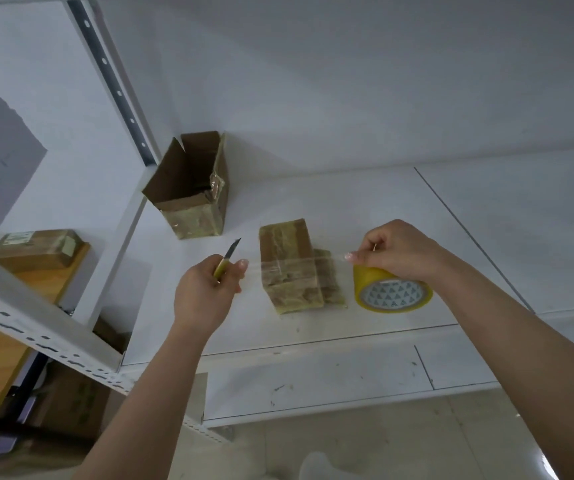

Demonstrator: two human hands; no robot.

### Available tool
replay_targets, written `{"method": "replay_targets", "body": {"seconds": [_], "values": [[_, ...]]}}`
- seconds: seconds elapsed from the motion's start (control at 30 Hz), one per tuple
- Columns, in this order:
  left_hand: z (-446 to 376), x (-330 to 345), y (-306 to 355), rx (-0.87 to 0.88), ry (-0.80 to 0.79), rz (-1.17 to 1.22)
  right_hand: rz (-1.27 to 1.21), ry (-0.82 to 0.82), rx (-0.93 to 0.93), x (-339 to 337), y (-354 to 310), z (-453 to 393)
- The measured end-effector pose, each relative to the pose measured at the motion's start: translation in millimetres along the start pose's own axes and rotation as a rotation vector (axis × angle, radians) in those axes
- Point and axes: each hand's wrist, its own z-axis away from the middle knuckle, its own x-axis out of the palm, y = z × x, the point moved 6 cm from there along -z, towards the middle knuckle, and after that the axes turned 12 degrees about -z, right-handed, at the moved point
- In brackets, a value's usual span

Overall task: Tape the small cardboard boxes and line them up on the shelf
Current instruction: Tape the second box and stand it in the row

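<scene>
Head view: both hands are working a stretched strip of clear tape over the shelf.
Left hand (206,289): it is gripping a knife (227,259), fingers curled round the yellow handle, blade pointing up and away, while the thumb and finger are pinching the free end of the tape strip (292,263).
Right hand (394,251): it is pinching the strip's other end and resting on the yellow tape roll (392,289), which is lying on its side.
Key relation: the strip is running left to right between the hands, crossing the small box (290,268) that is sitting on the white shelf (399,209); the blade is nearer the left end, so I judge the cut calls for a reach toward the roll.
Other boxes: an open box (188,188) is standing behind; a closed box (41,249) is lying far left.
Writing: the closed box's label is too small to read; the roll's core is showing only a triangle pattern.
</scene>
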Motion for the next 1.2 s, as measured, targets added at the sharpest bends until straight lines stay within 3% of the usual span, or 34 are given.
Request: {"method": "replay_targets", "body": {"seconds": [0.3,0.53,0.7,0.87,0.97,1.1,1.2], "values": [[-5.2,27.1,-20.5,-0.103,-0.023,-0.023,0.169,-0.010,0.047,12.0,11.0,-25.4],[7.8,77.7,-21.1,-0.165,-0.124,0.067,0.498,-0.024,0.103,27.7,40.6,-33.9],[16.7,98.0,-17.5,-0.238,-0.147,0.159,0.560,-0.055,0.074,54.9,39.7,-36.7],[25.5,107.1,-18.9,-0.281,-0.177,-0.025,0.566,-0.055,0.064,59.2,36.2,-39.3],[26.4,109.7,-21.9,-0.293,-0.204,-0.020,0.559,-0.048,0.064,57.9,37.4,-39.7],[12.7,75.8,-18.4,-0.216,-0.128,0.053,0.531,-0.035,0.045,55.7,39.4,-39.7],[-12.3,42.4,25.6,0.033,-0.072,0.141,0.516,-0.031,0.047,54.4,41.3,-38.0]]}}
